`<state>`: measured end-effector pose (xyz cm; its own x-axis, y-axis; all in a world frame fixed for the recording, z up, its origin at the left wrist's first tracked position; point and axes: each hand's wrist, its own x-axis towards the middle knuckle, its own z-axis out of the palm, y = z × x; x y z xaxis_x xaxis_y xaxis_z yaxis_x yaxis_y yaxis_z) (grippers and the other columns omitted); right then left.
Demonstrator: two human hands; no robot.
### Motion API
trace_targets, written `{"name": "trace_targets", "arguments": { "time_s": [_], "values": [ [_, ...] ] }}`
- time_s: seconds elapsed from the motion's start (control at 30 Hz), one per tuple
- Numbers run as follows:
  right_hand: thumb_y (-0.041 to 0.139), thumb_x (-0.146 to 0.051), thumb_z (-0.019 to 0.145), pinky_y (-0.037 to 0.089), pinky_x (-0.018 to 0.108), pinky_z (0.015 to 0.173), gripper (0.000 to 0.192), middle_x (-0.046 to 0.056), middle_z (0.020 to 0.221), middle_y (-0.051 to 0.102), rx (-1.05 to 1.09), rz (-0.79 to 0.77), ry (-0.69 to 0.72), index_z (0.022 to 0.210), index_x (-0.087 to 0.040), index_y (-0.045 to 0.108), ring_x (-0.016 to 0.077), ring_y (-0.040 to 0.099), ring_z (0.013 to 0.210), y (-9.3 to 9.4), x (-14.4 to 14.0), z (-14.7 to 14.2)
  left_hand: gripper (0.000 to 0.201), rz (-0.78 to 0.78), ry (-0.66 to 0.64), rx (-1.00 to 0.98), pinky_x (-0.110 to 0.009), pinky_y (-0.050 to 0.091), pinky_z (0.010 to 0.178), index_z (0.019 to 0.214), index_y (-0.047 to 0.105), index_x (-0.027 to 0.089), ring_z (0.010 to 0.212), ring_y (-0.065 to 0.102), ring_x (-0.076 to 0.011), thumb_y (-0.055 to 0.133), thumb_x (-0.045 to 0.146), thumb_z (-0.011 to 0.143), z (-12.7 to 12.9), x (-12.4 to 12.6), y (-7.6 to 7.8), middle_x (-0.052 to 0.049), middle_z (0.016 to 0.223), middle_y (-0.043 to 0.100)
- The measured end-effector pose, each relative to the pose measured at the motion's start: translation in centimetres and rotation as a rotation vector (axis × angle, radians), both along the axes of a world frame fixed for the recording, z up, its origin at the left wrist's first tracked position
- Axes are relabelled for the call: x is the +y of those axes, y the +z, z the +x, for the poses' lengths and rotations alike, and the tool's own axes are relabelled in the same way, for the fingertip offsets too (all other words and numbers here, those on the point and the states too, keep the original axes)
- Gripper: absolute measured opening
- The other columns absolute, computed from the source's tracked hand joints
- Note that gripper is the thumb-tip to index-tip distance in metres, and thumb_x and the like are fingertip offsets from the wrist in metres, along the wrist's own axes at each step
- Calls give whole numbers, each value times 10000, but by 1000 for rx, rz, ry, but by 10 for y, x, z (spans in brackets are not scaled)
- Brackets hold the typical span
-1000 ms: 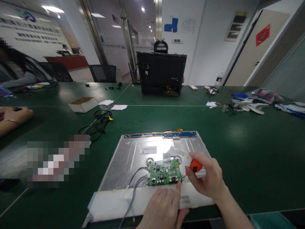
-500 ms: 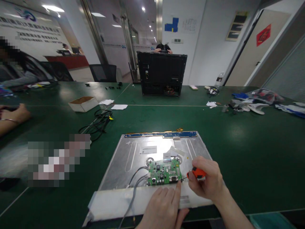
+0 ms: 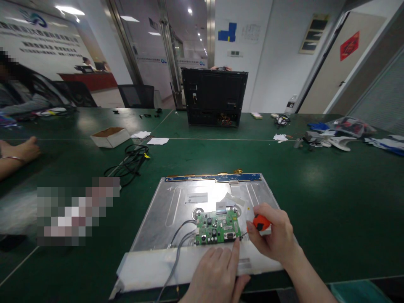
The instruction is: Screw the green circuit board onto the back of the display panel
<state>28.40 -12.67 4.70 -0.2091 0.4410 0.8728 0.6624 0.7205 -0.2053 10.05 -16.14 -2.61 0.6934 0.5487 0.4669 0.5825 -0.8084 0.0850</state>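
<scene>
Two hands unmoved, right hand (image 3: 274, 238) raising screwdriver (image 3: 260, 222) slightly

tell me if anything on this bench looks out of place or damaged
Nothing looks damaged. The right hand grips an orange-handled screwdriver at the green circuit board, which the left hand steadies on the metal panel. Only loose black cables and scattered paper scraps look untidy.

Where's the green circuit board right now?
In the head view, the green circuit board sits on the near part of the metal panel back, between the grey cables and the right hand gripping the orange-handled screwdriver.
</scene>
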Motion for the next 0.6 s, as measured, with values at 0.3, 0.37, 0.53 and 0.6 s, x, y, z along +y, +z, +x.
{"name": "trace_targets", "arguments": {
  "time_s": [0.3, 0.37, 0.53, 0.6],
  "values": [
    [533, -274, 965, 478, 247, 415, 273, -49, 618, 620, -10, 18, -63, 1224, -233, 457, 145, 579, 446, 2, 0, -1, 457, 17, 6, 24, -351, 538, 669, 1281, 481, 35, 701, 673, -231, 245, 356, 1055, 0, -1, 0, -120, 838, 701],
    [537, -294, 966, 481, 246, 414, 277, -43, 630, 635, -15, 16, -75, 1224, -228, 462, 144, 588, 444, 2, -1, -1, 466, 21, 4, 22, -352, 538, 662, 1272, 486, 30, 694, 672, -230, 227, 353, 1058, 0, -1, 0, -124, 835, 700],
    [508, -252, 946, 532, 256, 486, 325, 11, 747, 702, -48, -45, -31, 1261, -186, 457, 148, 649, 526, 2, -2, 2, 444, 30, 12, 6, -347, 540, 671, 1242, 508, 48, 699, 674, -227, 243, 351, 1053, 1, -1, -1, -122, 839, 702],
    [486, -195, 915, 546, 263, 518, 355, 31, 792, 709, -53, -72, 9, 1268, -161, 456, 149, 664, 562, 4, -3, 3, 415, 21, 15, 8, -347, 542, 675, 1214, 521, 63, 704, 675, -228, 271, 350, 1046, 1, 0, 0, -119, 847, 703]
  ]
}}
